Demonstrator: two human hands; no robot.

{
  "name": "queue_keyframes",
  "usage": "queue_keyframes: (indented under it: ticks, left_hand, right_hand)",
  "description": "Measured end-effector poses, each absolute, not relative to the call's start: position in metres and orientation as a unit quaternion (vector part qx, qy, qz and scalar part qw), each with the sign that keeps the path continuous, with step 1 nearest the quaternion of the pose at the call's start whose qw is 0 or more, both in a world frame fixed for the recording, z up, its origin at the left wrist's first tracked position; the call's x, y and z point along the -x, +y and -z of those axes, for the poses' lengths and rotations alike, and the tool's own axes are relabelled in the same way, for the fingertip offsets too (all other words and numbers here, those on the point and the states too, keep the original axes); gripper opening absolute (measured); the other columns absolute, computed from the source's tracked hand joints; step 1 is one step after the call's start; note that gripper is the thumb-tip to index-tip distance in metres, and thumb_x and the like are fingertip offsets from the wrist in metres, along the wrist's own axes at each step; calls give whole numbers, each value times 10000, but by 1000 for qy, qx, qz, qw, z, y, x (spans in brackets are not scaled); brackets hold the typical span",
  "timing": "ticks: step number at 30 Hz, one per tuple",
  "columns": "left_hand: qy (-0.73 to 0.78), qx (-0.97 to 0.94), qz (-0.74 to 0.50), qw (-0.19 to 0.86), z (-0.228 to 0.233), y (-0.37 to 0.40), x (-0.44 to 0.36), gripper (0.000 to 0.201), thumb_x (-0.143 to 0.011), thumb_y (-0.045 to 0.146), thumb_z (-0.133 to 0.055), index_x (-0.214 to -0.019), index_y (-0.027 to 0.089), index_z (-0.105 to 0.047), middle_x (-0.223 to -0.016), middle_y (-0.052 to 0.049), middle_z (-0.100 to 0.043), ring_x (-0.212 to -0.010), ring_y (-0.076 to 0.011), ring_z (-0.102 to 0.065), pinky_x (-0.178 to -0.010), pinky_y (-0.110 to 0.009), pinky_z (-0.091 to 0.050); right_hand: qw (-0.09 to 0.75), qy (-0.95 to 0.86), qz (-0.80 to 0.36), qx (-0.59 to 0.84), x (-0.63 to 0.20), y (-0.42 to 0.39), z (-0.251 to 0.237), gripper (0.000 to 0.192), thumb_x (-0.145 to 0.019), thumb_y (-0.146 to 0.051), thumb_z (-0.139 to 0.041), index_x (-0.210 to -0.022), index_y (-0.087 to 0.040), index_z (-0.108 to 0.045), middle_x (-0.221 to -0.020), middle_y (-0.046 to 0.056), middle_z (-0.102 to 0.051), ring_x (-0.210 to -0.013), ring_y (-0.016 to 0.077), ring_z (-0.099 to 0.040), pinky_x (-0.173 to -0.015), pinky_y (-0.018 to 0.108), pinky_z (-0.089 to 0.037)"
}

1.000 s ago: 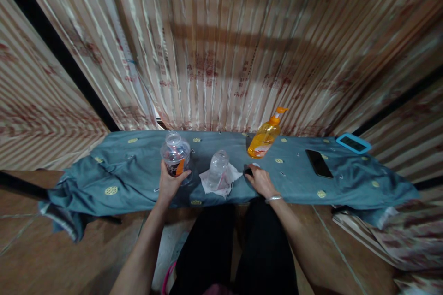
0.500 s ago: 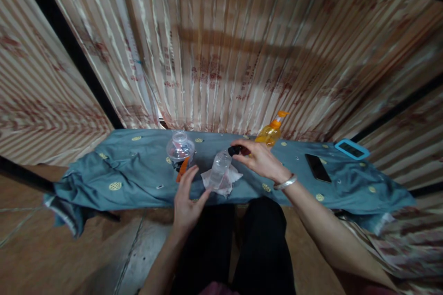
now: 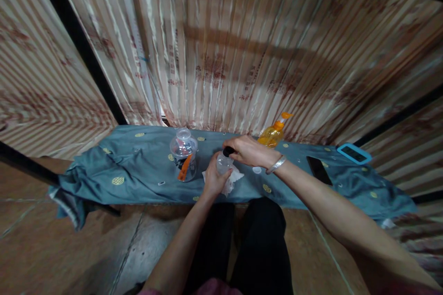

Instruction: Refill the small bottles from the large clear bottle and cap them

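A small clear plastic bottle [image 3: 224, 164] stands on a crumpled white tissue [image 3: 232, 181] in front of me. My left hand [image 3: 215, 176] is closed around the bottle's body. With its fingers pinched on the black cap [image 3: 228, 151], my right hand [image 3: 246, 149] is at the bottle's mouth; whether the cap sits on the neck or is threaded, I cannot tell. Left of the hands is a larger clear plastic container [image 3: 183, 152] with a narrow neck and an orange and black label. A small white round lid [image 3: 256, 170] lies under my right wrist.
An orange pump bottle [image 3: 272, 135] stands at the back, beyond my right hand. Farther right are a black phone [image 3: 319, 170] and a blue-framed device [image 3: 353, 153]. A blue-grey cloth [image 3: 138, 175] covers the narrow table, with a striped curtain [image 3: 214, 55] behind and dark poles at the sides.
My left hand has moved right and closed around the clear bottle. My right hand has brought the black cap left to the bottle's mouth. The white round lid now shows.
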State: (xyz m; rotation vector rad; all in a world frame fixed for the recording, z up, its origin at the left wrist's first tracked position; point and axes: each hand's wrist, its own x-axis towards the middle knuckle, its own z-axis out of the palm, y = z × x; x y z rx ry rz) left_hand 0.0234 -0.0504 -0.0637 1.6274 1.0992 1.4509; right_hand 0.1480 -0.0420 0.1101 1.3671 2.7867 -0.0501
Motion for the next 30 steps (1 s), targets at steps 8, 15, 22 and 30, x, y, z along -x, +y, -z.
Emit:
queue_keyframes:
  ticks: [8, 15, 22, 30]
  left_hand:
    - [414, -625, -566, 343, 70, -49, -26, 579, -724, 262, -704, -1269, 192, -522, -1256, -102, -643, -1173, -278, -609, -1043, -434, -469]
    - [403, -629, -572, 340, 74, -45, -25, 565, -732, 312, -693, -1255, 174, -528, -1256, -123, -636, -1189, -286, -593, -1063, -456, -448]
    - [397, -628, -568, 355, 69, -47, -26, 553, -741, 285, -686, -1263, 194, -525, -1233, -104, -644, -1158, -271, -605, -1039, -439, -461]
    - [392, -622, -575, 358, 68, -48, -23, 567, -741, 311, -686, -1269, 191, -517, -1257, -114, -633, -1174, -288, -600, -1048, -460, -451]
  right_hand:
    - [74, 872, -53, -481, -140, -42, -109, 206, -927, -323, -608, -970, -130, -666, -951, 60, -718, -936, 199, -685, -835, 394, -542]
    - [89, 863, -76, -491, -134, -42, -109, 264, -941, -377, -585, -981, -130, -669, -957, 62, -723, -931, 196, -693, -836, 399, -552]
    - [98, 882, -45, -460, -140, -37, -112, 172, -923, -294, -615, -994, -148, -670, -916, 33, -716, -887, 182, -690, -809, 378, -549]
    - [87, 891, -41, -444, -137, -47, -120, 148, -924, -171, -580, -1057, -139, -637, -942, 37, -710, -924, 191, -682, -829, 386, -541]
